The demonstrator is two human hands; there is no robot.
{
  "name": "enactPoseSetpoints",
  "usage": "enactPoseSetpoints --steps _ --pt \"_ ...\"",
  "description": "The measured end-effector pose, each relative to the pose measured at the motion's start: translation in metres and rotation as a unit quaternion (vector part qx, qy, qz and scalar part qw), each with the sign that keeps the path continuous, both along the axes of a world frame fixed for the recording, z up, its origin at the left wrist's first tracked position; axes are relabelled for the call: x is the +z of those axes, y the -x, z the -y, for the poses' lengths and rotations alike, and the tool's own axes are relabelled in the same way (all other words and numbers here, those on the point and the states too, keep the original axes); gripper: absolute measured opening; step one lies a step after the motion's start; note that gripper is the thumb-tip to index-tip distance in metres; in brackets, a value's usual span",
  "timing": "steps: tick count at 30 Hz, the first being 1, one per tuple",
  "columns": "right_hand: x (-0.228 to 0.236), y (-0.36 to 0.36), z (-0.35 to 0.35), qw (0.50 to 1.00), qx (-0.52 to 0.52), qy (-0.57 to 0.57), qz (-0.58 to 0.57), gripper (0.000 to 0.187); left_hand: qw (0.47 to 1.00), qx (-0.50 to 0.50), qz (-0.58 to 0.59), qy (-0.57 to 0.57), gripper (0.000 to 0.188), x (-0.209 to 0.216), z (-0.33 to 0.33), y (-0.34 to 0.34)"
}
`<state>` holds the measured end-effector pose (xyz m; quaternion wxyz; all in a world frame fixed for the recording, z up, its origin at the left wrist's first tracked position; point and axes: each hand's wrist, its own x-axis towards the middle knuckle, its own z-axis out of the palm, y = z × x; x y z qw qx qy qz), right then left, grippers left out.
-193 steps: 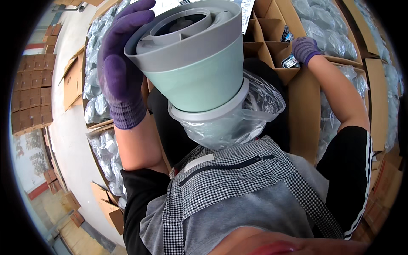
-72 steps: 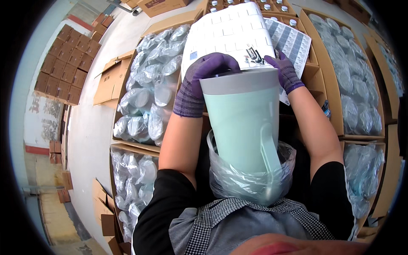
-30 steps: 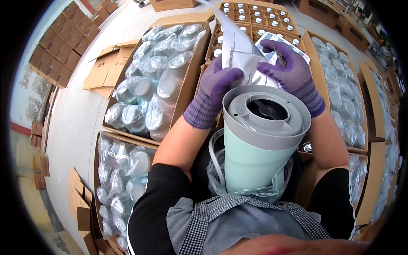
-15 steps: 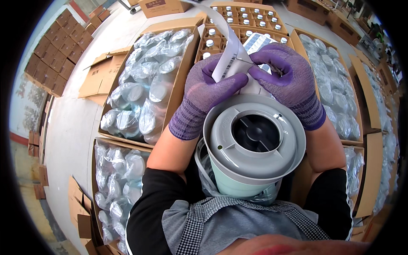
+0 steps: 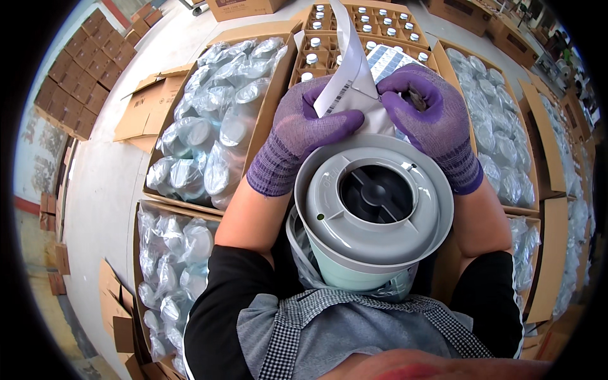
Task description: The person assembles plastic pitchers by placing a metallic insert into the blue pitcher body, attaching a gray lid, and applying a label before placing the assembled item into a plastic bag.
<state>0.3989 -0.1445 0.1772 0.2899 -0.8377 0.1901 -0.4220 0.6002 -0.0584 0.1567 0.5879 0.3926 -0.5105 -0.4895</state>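
A strip of white paper labels (image 5: 356, 68) with a barcode rises between my two gloved hands. My left hand (image 5: 301, 130), in a purple knit glove, is closed on the strip's lower part, thumb across the front. My right hand (image 5: 430, 117), gloved alike, pinches the strip's right edge between thumb and fingertips; something dark shows inside its curled fingers, too small to make out. Just below both hands, against my body, stands a pale green round container (image 5: 354, 272) with a grey ring-shaped top (image 5: 316, 190) and a dark round opening. Clear plastic wrap lies around its lower part.
Cartons of plastic-wrapped jars flank me, left (image 5: 218, 120), lower left (image 5: 171, 272) and right (image 5: 497, 126). Ahead, a divided carton holds white-capped bottles (image 5: 311, 60), with a blue-and-white sheet (image 5: 387, 62) on it. Stacked brown boxes (image 5: 82, 76) stand far left.
The strip's far end has swung right and now stands more upright. My hands stay close together, still gripping it, and the whole view has shifted slightly.
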Motion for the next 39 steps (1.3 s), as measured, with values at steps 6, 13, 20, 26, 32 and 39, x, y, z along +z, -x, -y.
enactPoseSetpoints --steps 6,13,20,26,32,39 --pt "0.013 0.002 -0.008 0.995 -0.034 0.065 -0.067 0.017 0.999 0.036 0.026 0.0 0.045 0.003 -0.003 0.007" --pt "0.004 0.003 -0.006 0.997 0.049 -0.064 0.004 0.015 0.995 0.015 0.093 0.023 0.044 0.006 -0.005 -0.002" --pt "-0.002 0.008 -0.015 0.986 -0.015 -0.16 0.053 0.011 0.999 -0.024 0.033 -0.014 0.05 0.001 0.001 -0.007" --pt "-0.011 0.008 -0.021 0.973 -0.063 -0.026 0.222 0.013 0.965 0.174 0.172 -0.091 0.053 -0.091 0.076 -0.121" --pt "0.0 0.029 -0.026 0.922 -0.088 0.346 0.151 0.029 0.847 0.361 0.39 0.029 0.053 -0.039 0.044 -0.062" --pt "0.021 0.041 -0.038 0.902 -0.062 0.423 0.068 0.038 0.991 0.067 0.098 0.053 0.028 0.031 -0.029 -0.003"
